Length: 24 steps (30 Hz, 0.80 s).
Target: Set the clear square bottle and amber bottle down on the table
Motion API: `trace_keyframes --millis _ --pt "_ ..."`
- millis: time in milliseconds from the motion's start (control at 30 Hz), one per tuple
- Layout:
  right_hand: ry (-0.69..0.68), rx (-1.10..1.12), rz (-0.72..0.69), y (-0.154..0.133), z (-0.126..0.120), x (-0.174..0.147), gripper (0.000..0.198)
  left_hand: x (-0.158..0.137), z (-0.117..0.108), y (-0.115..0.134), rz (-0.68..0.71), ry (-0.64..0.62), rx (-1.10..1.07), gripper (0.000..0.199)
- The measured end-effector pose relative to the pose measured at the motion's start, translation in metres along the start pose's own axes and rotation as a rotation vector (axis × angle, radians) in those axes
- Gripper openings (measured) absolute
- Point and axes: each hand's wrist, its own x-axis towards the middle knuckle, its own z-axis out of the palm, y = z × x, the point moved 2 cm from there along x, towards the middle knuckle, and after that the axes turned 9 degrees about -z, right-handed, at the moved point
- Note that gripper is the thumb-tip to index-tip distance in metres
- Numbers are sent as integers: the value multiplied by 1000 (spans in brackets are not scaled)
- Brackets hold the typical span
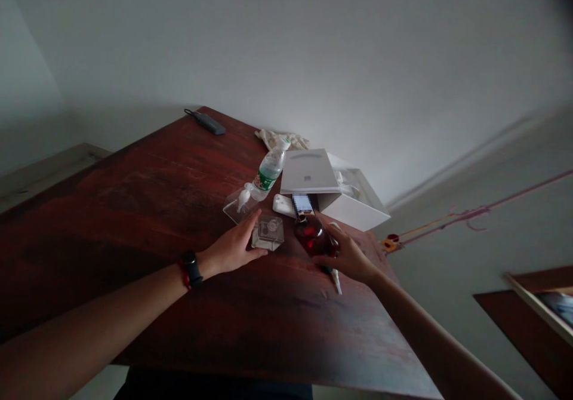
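Observation:
My left hand (233, 248), with a dark watch on its wrist, rests on the dark red wooden table (147, 209) with its fingers against a small clear square case (268, 232). My right hand (347, 258) grips the lower part of a dark red glass bottle (312, 231) that lies tilted on the table, its neck pointing toward the white box. A thin white stick-like object (336, 281) lies under my right hand.
An open white box (353, 209) with its lid (308, 171) stands at the far right corner. A clear plastic water bottle (268, 173) lies near it, beside a clear plastic piece (237, 204). A dark flat device (210, 123) and a crumpled cloth (282, 139) lie by the wall.

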Motion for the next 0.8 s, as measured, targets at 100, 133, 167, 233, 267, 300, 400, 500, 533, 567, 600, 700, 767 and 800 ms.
trace_keyframes --millis 100,133,167,233,267,300,400,500,533,567,600,700,767,800 --pt "80 242 136 0 15 -6 96 0 2 -2 4 -1 14 98" --pt "129 323 172 0 22 -9 98 0 2 -2 1 2 14 98" --pt "187 398 191 0 31 -12 97 0 3 -3 -1 8 14 99" --pt "309 468 201 -1 50 -17 94 0 4 -3 -2 21 7 99" --pt "338 472 197 -2 59 -19 91 0 4 -3 -2 25 3 99" --pt "373 473 193 -2 68 -21 88 0 5 -3 -3 26 -1 98" --pt "465 461 187 -5 87 -24 81 1 3 -1 -13 29 -14 95" --pt "522 449 188 -9 96 -27 77 2 1 1 -32 25 -31 92" --pt "533 448 185 -10 97 -28 77 2 0 2 -43 19 -36 92" --pt "543 449 179 -11 97 -29 77 2 0 2 -57 11 -38 92" --pt "551 453 171 -12 98 -30 78 3 -1 2 -71 5 -39 92" --pt "576 479 140 -13 100 -34 86 3 -2 1 -104 1 -33 93" --pt "584 503 119 -12 102 -35 92 3 -3 0 -116 1 -31 91" --pt "585 516 110 -11 103 -35 94 3 -3 0 -124 -2 -28 90"
